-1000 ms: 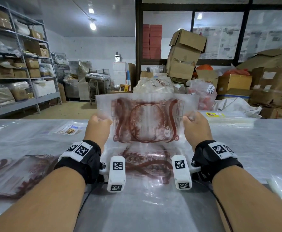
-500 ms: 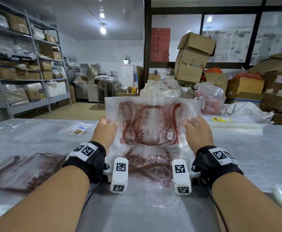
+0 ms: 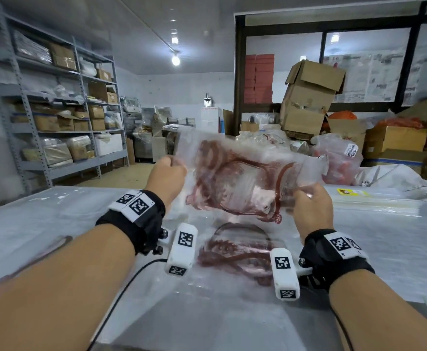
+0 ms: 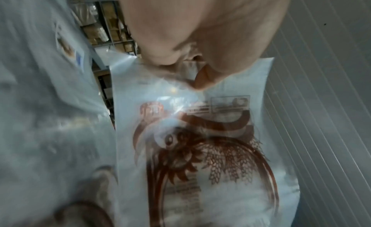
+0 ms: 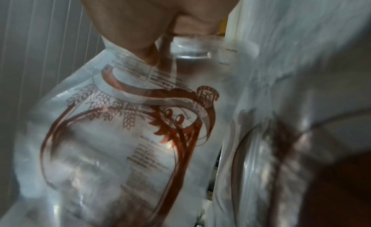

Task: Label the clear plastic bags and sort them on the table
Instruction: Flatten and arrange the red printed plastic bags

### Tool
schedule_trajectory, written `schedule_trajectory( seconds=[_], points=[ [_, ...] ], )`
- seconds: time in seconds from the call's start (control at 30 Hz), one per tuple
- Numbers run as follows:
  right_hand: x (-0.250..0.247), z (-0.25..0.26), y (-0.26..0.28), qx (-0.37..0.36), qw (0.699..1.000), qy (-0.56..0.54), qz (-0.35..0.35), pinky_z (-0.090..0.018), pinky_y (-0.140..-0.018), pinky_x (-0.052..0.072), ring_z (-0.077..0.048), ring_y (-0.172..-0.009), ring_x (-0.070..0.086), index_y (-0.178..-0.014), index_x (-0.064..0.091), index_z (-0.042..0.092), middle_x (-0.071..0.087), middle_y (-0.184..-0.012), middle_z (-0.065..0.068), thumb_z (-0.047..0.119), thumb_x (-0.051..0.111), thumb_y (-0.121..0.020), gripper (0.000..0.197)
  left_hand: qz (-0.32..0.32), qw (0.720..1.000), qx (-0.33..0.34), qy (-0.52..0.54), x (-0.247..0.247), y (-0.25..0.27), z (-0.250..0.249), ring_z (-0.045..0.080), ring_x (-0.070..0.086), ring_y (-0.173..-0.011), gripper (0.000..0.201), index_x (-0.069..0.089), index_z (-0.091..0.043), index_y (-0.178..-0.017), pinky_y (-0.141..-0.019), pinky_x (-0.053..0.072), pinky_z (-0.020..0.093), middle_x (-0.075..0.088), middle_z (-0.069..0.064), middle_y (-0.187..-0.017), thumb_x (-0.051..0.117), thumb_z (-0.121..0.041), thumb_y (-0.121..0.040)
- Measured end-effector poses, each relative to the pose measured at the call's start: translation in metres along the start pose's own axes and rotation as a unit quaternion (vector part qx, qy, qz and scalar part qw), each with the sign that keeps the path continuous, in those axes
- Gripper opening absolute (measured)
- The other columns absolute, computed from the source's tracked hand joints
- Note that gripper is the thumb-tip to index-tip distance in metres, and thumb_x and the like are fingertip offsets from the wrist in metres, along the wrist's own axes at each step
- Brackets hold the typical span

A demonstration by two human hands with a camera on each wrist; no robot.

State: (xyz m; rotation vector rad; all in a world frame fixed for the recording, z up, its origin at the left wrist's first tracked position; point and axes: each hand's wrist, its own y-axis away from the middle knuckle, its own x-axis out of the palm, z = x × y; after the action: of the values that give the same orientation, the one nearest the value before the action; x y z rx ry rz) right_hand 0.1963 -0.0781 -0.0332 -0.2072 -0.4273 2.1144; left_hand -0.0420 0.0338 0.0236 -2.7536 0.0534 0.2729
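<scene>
Left hand (image 3: 166,175) and right hand (image 3: 311,208) pinching opposite edges of clear plastic bag with red-brown printed crest (image 3: 243,181), raised and tilted above steel table (image 3: 55,224), probably for checking. Below, near, another printed bag (image 3: 235,252) lying flat; far right, stacked clear bags (image 3: 374,201).

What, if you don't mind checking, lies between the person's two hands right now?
The head view shows the clear plastic bag with its red-brown print stretched between the left hand and the right hand; each hand grips one edge, holding it tilted above the table.
</scene>
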Motion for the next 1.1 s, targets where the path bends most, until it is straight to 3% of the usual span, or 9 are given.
schedule_trajectory(
  seconds=[0.1, 0.2, 0.4, 0.47, 0.6, 0.67, 0.73, 0.83, 1.1],
  points=[
    [0.013, 0.015, 0.016, 0.017, 0.994, -0.010, 0.103, -0.045, -0.083, 0.059, -0.025, -0.088, 0.069, -0.088, 0.062, 0.014, 0.070, -0.100, -0.009, 0.014, 0.052, -0.095, 0.012, 0.015, 0.999, -0.011, -0.041, -0.048, -0.002, 0.005, 0.016, 0.050, -0.076, 0.017, 0.054, -0.017, -0.092, -0.065, 0.040, 0.031, 0.056, 0.003, -0.090, 0.048, -0.002, -0.093],
    [0.038, 0.030, 0.042, 0.053, 0.977, -0.013, 0.208, -0.023, -0.051, 0.049, -0.016, -0.066, 0.064, -0.091, 0.063, 0.009, 0.069, -0.090, -0.005, 0.006, 0.047, -0.099, 0.018, 0.020, 0.998, -0.050, -0.045, -0.108, -0.004, 0.020, 0.019, 0.049, -0.073, 0.020, 0.052, -0.013, -0.085, -0.068, 0.039, 0.031, 0.054, 0.007, -0.082, 0.045, 0.005, -0.091],
    [0.096, 0.054, 0.093, 0.104, 0.942, 0.029, 0.317, -0.029, -0.054, 0.040, -0.021, -0.054, 0.052, -0.069, 0.048, 0.014, 0.049, -0.069, -0.006, -0.003, 0.053, -0.091, 0.029, 0.010, 0.988, -0.136, -0.075, -0.212, 0.002, 0.056, 0.021, 0.044, -0.070, 0.027, 0.047, -0.014, -0.074, -0.069, 0.037, 0.033, 0.044, 0.008, -0.074, 0.045, 0.006, -0.093],
    [0.113, 0.059, 0.108, 0.139, 0.930, 0.026, 0.340, -0.027, -0.048, 0.042, -0.020, -0.047, 0.050, -0.076, 0.052, 0.011, 0.045, -0.068, -0.007, -0.006, 0.053, -0.088, 0.021, 0.007, 0.983, -0.160, -0.089, -0.236, 0.006, 0.067, 0.023, 0.043, -0.069, 0.027, 0.046, -0.013, -0.072, -0.069, 0.036, 0.035, 0.042, 0.011, -0.075, 0.047, 0.006, -0.091],
    [0.140, 0.057, 0.130, 0.175, 0.909, 0.081, 0.368, -0.031, -0.049, 0.052, -0.025, -0.065, 0.053, -0.089, 0.060, 0.004, 0.054, -0.083, -0.016, -0.007, 0.056, -0.086, 0.012, -0.014, 0.962, -0.197, -0.191, -0.269, 0.014, 0.084, 0.021, 0.040, -0.060, 0.025, 0.054, -0.008, -0.067, -0.060, 0.028, 0.029, 0.048, 0.012, -0.068, 0.054, 0.003, -0.090],
    [0.149, 0.053, 0.136, 0.175, 0.896, 0.112, 0.392, -0.039, -0.057, 0.061, -0.027, -0.071, 0.057, -0.094, 0.063, 0.001, 0.059, -0.089, -0.024, -0.008, 0.058, -0.085, 0.013, 0.000, 0.950, -0.211, -0.231, -0.280, 0.015, 0.091, 0.021, 0.042, -0.061, 0.022, 0.058, -0.007, -0.070, -0.059, 0.030, 0.029, 0.052, 0.014, -0.071, 0.059, -0.002, -0.091],
    [0.153, 0.050, 0.141, 0.182, 0.892, 0.121, 0.396, -0.032, -0.048, 0.058, -0.027, -0.067, 0.058, -0.096, 0.065, -0.011, 0.062, -0.090, -0.035, -0.011, 0.060, -0.086, 0.011, 0.015, 0.938, -0.214, -0.273, -0.286, 0.015, 0.098, 0.024, 0.049, -0.065, 0.013, 0.063, -0.008, -0.079, -0.060, 0.039, 0.027, 0.057, 0.012, -0.078, 0.063, -0.005, -0.091],
    [0.154, 0.050, 0.147, 0.189, 0.884, 0.124, 0.409, -0.027, -0.040, 0.051, -0.026, -0.056, 0.058, -0.079, 0.059, -0.001, 0.059, -0.073, -0.020, -0.009, 0.059, -0.091, 0.015, 0.028, 0.925, -0.196, -0.324, -0.286, 0.013, 0.107, 0.025, 0.058, -0.085, 0.012, 0.068, -0.005, -0.105, -0.070, 0.051, 0.030, 0.063, 0.011, -0.098, 0.064, -0.006, -0.094],
    [0.142, 0.053, 0.142, 0.131, 0.897, 0.127, 0.403, -0.022, -0.039, 0.045, -0.021, -0.044, 0.062, -0.096, 0.062, -0.009, 0.061, -0.083, -0.022, 0.002, 0.059, -0.096, 0.012, 0.037, 0.892, -0.183, -0.412, -0.277, 0.015, 0.089, 0.032, 0.057, -0.126, 0.040, 0.065, -0.001, -0.129, -0.100, 0.046, 0.035, 0.061, 0.017, -0.137, 0.059, -0.030, -0.100]
  ],
)
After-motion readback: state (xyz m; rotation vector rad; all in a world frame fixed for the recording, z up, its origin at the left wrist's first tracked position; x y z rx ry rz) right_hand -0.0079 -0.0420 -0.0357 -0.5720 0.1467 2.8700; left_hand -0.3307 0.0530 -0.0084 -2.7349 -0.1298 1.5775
